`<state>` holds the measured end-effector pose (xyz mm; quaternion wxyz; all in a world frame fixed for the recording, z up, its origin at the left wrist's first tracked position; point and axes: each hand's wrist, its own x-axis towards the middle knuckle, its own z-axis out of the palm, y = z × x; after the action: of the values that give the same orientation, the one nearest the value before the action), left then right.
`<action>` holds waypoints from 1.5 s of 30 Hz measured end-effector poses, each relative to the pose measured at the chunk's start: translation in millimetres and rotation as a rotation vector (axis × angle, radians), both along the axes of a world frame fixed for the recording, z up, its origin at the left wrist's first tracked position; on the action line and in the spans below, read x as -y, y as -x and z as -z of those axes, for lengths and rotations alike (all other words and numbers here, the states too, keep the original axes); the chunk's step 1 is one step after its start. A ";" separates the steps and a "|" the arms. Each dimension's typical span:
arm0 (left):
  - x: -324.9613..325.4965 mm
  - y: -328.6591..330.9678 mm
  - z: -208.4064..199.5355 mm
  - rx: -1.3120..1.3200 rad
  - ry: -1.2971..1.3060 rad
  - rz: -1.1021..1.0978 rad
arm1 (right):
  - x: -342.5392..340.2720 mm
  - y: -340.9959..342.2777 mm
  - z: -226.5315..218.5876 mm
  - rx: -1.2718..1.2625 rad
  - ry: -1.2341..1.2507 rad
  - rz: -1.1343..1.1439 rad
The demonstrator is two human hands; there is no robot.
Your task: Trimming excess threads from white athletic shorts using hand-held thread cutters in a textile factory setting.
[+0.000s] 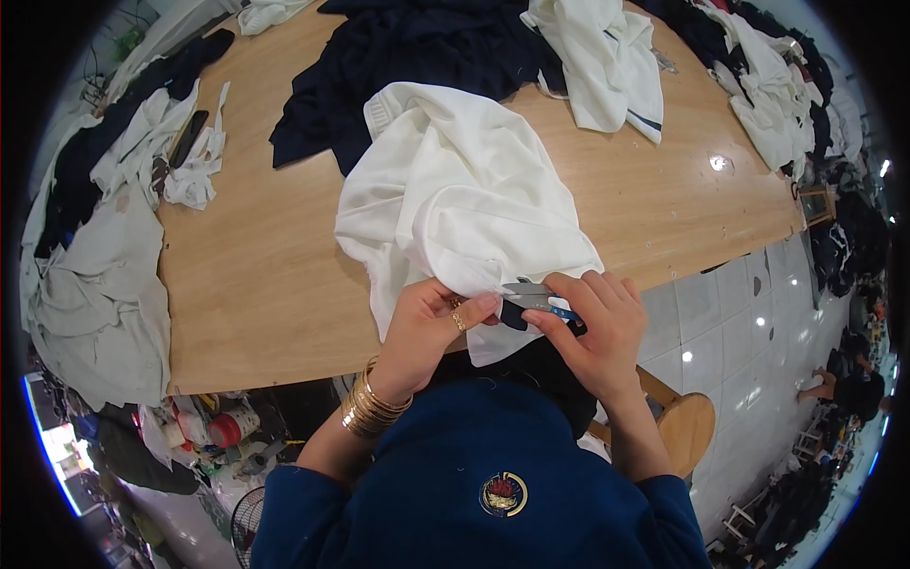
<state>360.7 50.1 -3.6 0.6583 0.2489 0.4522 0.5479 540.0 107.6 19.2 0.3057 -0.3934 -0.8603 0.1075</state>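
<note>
A white garment (474, 180) lies bunched on the wooden table, its near part hanging over the front edge. My left hand (433, 327), with gold bangles and rings, pinches the garment's near edge between thumb and fingers. In my right hand (599, 327) is a pair of thread snips (536, 297) with grey metal blades and a blue part. The blades point left and lie against the cloth right beside my left fingertips. A small dark piece (513, 315) shows just below the blades; I cannot make out what it is.
Dark navy cloth (417, 47) and another white garment (607, 66) lie farther back on the table (256, 284). White and grey cloth (104, 294) is piled along the left side. A wooden stool (686, 431) stands at the lower right on the tiled floor (730, 332).
</note>
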 end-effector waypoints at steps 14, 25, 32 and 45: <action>-2.3 -1.4 -0.9 0.047 0.021 0.028 | 1.2 1.4 -1.1 0.007 -0.034 0.007; 15.1 40.1 2.5 0.074 -0.004 -0.212 | -12.5 -19.7 -3.7 -0.336 0.342 0.364; 37.3 125.0 20.5 -1.128 0.153 0.158 | -30.4 -67.5 36.1 -0.024 0.510 0.467; 16.6 93.3 -11.9 -0.194 -0.288 -0.204 | -46.7 -24.0 46.6 -0.204 0.659 0.196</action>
<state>267.4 33.5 8.4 0.5101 0.3450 0.4534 0.6444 564.0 154.3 -27.5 0.2554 -0.5389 -0.7027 0.3881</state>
